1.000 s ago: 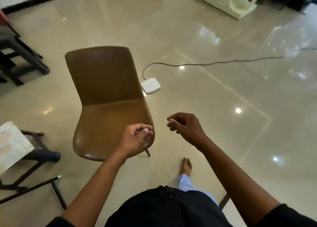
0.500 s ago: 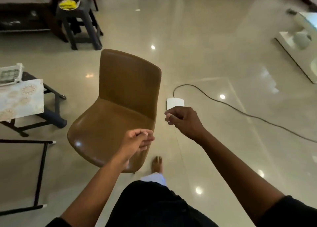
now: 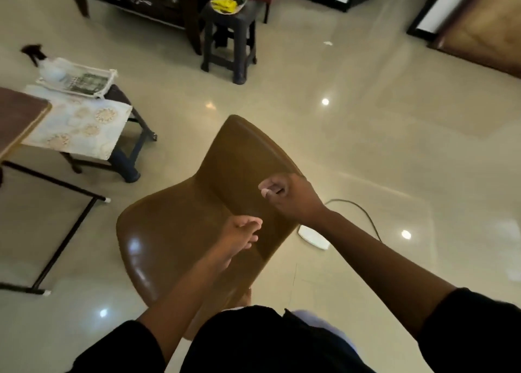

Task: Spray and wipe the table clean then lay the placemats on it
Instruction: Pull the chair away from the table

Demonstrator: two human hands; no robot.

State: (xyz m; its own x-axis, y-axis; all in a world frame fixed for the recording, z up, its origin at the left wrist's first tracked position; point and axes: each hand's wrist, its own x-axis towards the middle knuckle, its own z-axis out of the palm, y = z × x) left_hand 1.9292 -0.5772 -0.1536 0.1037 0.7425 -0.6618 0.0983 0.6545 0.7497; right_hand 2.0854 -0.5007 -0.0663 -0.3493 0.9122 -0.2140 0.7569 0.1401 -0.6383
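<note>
The table (image 3: 17,116) shows only as a dark brown corner with a light edge at the far left. Patterned placemats (image 3: 81,127) lie on a low dark stool beside it. Behind them a white basket (image 3: 84,82) holds a pale spray bottle (image 3: 50,68) with a black trigger. My left hand (image 3: 239,234) hovers over the seat of a brown chair (image 3: 183,226), fingers loosely apart and holding nothing. My right hand (image 3: 287,195) is at the right edge of the chair's backrest, fingers curled in, with nothing visible in it.
The table's black metal legs (image 3: 70,223) run across the floor at the left. A dark plastic stool (image 3: 228,37) with a plate of yellow items stands farther back. A white box (image 3: 313,236) and its cable lie on the glossy tiles right of the chair.
The view has swung left, bringing the table corner, placemats and basket into sight. My right hand rose to the chair's backrest. My left hand's fingers loosened from a fist.
</note>
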